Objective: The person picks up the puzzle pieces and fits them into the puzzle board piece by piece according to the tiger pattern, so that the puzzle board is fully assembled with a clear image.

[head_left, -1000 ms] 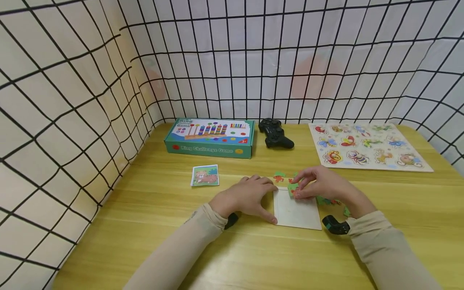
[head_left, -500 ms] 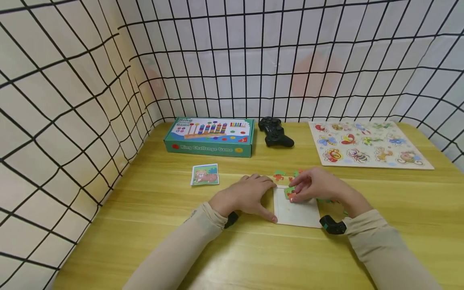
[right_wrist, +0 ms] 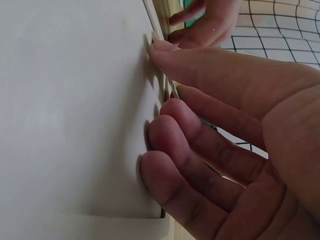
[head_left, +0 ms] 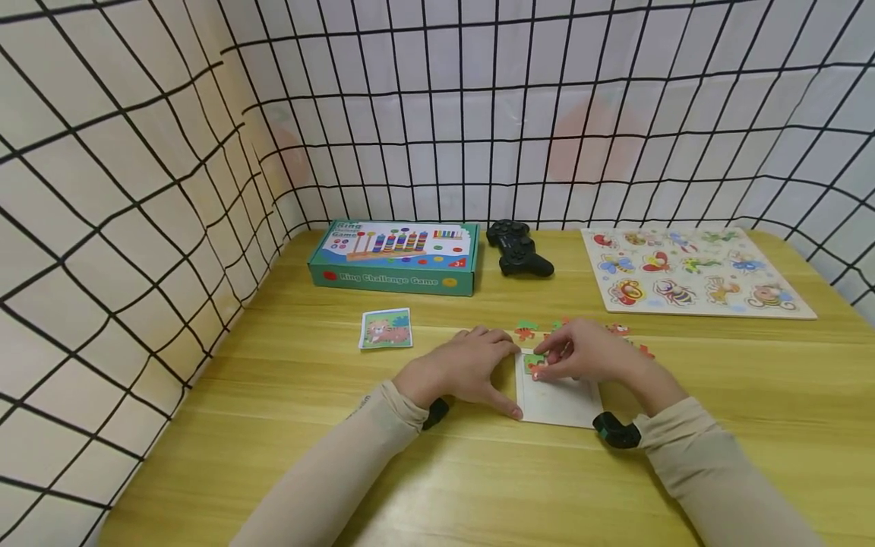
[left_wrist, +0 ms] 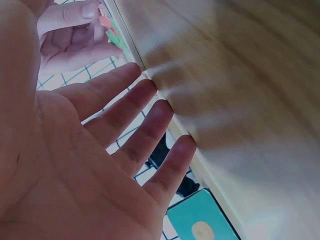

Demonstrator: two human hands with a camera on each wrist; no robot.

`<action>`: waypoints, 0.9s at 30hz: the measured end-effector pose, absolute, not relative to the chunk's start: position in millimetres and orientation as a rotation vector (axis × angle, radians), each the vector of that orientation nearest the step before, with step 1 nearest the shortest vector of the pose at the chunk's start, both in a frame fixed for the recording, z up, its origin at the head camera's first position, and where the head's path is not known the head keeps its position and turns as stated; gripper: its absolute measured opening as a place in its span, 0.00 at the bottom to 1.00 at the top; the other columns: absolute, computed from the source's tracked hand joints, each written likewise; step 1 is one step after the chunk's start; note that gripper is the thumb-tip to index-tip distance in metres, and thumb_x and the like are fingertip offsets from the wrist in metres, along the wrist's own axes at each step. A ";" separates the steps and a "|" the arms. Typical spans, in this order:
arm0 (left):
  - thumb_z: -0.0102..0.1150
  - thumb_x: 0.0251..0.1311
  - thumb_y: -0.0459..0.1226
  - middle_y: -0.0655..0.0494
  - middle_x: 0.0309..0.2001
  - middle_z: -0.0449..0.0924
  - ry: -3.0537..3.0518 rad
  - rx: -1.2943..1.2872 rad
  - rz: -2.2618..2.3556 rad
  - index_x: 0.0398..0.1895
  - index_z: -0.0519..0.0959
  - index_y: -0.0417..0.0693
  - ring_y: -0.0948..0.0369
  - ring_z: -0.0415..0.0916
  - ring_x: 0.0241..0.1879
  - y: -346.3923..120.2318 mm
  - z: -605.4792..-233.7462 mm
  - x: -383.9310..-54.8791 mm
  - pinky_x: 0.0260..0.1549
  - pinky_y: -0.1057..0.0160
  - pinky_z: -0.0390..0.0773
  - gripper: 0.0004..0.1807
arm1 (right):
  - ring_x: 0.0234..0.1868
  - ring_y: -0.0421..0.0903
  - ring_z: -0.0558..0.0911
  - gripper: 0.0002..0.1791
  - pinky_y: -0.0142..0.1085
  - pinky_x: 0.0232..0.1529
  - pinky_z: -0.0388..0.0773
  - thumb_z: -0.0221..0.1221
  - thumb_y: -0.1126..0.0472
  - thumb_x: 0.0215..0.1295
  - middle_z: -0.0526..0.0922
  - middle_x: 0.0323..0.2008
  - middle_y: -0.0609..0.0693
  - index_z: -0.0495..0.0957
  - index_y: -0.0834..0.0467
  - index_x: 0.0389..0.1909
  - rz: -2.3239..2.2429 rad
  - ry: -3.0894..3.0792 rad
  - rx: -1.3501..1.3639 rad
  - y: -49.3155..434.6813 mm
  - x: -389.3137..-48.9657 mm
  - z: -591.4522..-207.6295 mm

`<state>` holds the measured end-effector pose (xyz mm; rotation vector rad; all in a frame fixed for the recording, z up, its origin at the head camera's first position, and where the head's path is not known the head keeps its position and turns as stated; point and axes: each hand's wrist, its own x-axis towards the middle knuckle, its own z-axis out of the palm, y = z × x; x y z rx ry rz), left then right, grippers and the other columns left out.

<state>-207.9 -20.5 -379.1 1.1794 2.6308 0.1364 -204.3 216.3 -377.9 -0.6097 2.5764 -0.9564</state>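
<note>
In the head view a puzzle piece [head_left: 532,363], green with orange, is pinched between the thumb and fingers of my right hand [head_left: 588,353]. It sits at the upper left corner of a pale square puzzle tray [head_left: 560,404]. From the right wrist view only the piece's thin edge [right_wrist: 174,90] shows, and the other fingertips touch the tray's bare surface. My left hand [head_left: 472,368] spreads along the tray's left side, thumb near the lower corner. Its fingers look nearly straight in the left wrist view. Several loose puzzle pieces [head_left: 525,328] lie behind the tray, partly hidden by the right hand.
A small picture card [head_left: 386,330] with an animal lies left of the tray. Farther back stand a green game box [head_left: 393,258] and a black game controller [head_left: 518,249]. A wooden board with insect pictures [head_left: 697,272] lies at the back right. Black-lined fabric walls surround the table.
My right hand has moved left over the tray with the puzzle piece, to its upper left corner. More loose pieces show behind that hand. The left hand has stayed in place.
</note>
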 end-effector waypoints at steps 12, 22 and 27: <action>0.63 0.48 0.72 0.57 0.69 0.67 2.630 1.178 0.147 0.74 0.68 0.52 0.56 0.62 0.65 -20.5 -378.7 -207.3 0.67 0.53 0.62 0.54 | 0.28 0.43 0.76 0.15 0.36 0.29 0.74 0.72 0.58 0.59 0.80 0.27 0.44 0.86 0.59 0.45 -0.880 2.615 -0.590 211.6 -202.5 -376.8; 0.63 0.49 0.73 0.57 0.68 0.67 2.637 1.205 0.138 0.73 0.68 0.52 0.56 0.62 0.65 -20.2 -378.7 -207.7 0.67 0.53 0.62 0.54 | 0.29 0.43 0.76 0.08 0.36 0.30 0.74 0.71 0.57 0.61 0.80 0.27 0.43 0.87 0.55 0.39 -0.865 2.654 -0.637 213.8 -203.9 -379.7; 0.64 0.48 0.72 0.57 0.69 0.67 2.626 1.188 0.155 0.74 0.68 0.51 0.56 0.62 0.65 -20.9 -378.7 -207.1 0.67 0.54 0.61 0.54 | 0.30 0.44 0.77 0.12 0.37 0.30 0.76 0.71 0.55 0.62 0.81 0.30 0.45 0.86 0.57 0.42 -0.915 2.628 -0.612 217.7 -203.2 -379.4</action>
